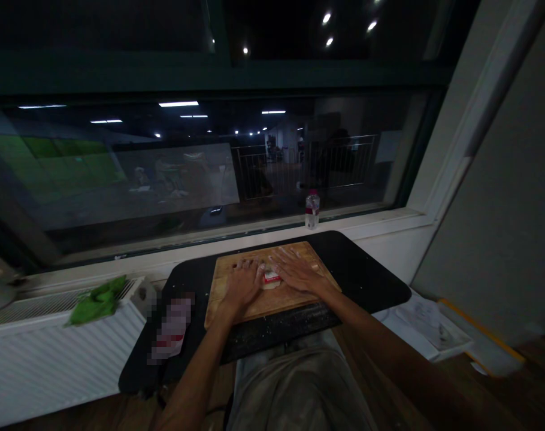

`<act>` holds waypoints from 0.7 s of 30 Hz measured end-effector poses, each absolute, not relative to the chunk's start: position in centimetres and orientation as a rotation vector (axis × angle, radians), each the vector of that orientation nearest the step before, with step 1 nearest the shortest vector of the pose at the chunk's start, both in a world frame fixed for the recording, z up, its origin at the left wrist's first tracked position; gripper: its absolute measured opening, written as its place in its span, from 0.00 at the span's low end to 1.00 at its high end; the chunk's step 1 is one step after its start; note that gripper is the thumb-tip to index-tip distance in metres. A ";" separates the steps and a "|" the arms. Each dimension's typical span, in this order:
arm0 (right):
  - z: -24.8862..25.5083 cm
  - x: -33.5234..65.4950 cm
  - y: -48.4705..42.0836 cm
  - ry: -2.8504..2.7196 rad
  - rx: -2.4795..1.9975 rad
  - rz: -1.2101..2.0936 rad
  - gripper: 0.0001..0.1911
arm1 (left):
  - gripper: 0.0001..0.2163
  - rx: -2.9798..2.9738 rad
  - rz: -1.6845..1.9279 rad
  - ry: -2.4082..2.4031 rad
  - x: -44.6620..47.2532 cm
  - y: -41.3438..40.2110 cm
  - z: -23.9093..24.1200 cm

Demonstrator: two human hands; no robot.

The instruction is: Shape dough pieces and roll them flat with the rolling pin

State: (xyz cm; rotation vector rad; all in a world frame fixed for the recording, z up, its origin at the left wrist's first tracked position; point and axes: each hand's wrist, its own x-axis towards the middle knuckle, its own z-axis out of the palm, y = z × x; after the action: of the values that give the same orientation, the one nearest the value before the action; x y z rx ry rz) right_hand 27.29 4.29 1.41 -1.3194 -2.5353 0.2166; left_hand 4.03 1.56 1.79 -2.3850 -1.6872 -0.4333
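Note:
A wooden board (308, 254) lies on a small black table (366, 272) in front of me. My left hand (243, 282) rests flat on the board with its fingers stretched out. My right hand (297, 270) lies flat beside it, fingers spread. Between the two hands sits a small pale lump topped by a red and white object (271, 277). Both hands touch or nearly touch it from either side. Neither hand grips anything.
A water bottle (312, 209) stands on the window sill behind the table. A green cloth (97, 300) lies on the white radiator at the left. A blurred packet (171, 329) lies on the table's left part. Papers (427, 326) lie on the floor at the right.

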 end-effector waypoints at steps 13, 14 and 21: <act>0.6 29.0 2.9 -2.459 -1.259 0.116 0.25 | 0.17 -2.286 -0.735 -1.592 3.4 0.7 3.7; 0.4 29.2 3.1 -2.420 -1.335 0.113 0.26 | 0.16 -2.255 -0.731 -1.641 3.6 0.2 3.8; 1.7 29.7 4.3 -2.249 -1.538 0.052 0.28 | 0.33 -2.334 -0.488 -1.899 7.8 -0.8 2.7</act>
State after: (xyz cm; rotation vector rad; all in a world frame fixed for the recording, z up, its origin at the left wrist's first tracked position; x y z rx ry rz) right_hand 29.69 4.29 1.67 -1.5385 -2.2495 0.0521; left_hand 7.83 -0.75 2.71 -2.3335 -1.8992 -0.4884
